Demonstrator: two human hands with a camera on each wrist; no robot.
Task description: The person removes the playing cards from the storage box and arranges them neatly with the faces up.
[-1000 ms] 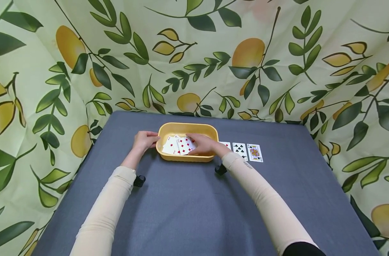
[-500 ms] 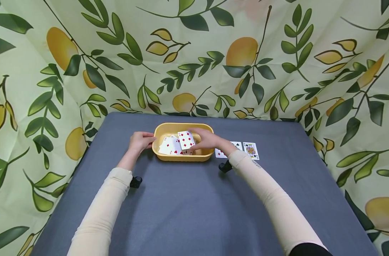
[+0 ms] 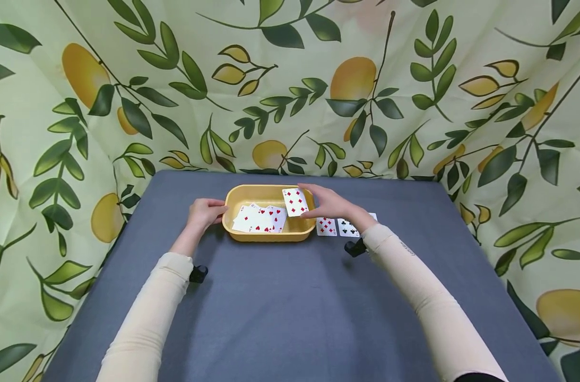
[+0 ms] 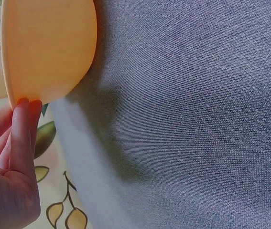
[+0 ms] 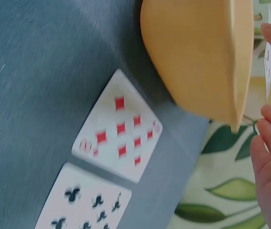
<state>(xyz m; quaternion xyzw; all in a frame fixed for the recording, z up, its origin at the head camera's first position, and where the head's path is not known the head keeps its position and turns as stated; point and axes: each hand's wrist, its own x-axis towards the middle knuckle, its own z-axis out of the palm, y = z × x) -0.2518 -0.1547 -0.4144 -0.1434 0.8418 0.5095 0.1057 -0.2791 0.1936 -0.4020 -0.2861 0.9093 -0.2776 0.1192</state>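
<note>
Behind the table, a pale curtain (image 3: pixel 290 58) with printed leaves and yellow fruits makes the background, and a grey-blue cloth covers the tabletop (image 3: pixel 270 307) before me. A yellow box (image 3: pixel 269 237) stands near the far side of it. The left hand (image 3: pixel 205 212) pinches the rim of this box at its left end; thumb and fingers are closed together there. The right hand (image 3: pixel 329 204) is rather wide, and between its thumb and fingers it holds 1 diamond card (image 3: pixel 294 202) by opposite edges. This card is above the right end of the box, with its face to the person.

Inside the box, several loose cards (image 3: pixel 253 219) overlap, face up. Just beside the box, on the cloth, lie a red card (image 3: pixel 326 227) and a club card (image 3: pixel 347 228); a further card (image 3: pixel 373 216) is mostly hidden behind the right wrist.

I judge that a card is very light and thin, a little springy, and its face is probably slippery, so the edges give the surest hold; a strong squeeze could bend it. The box seems to be of light, rather stiff plastic, and its rim is a good place for the fingers.
</note>
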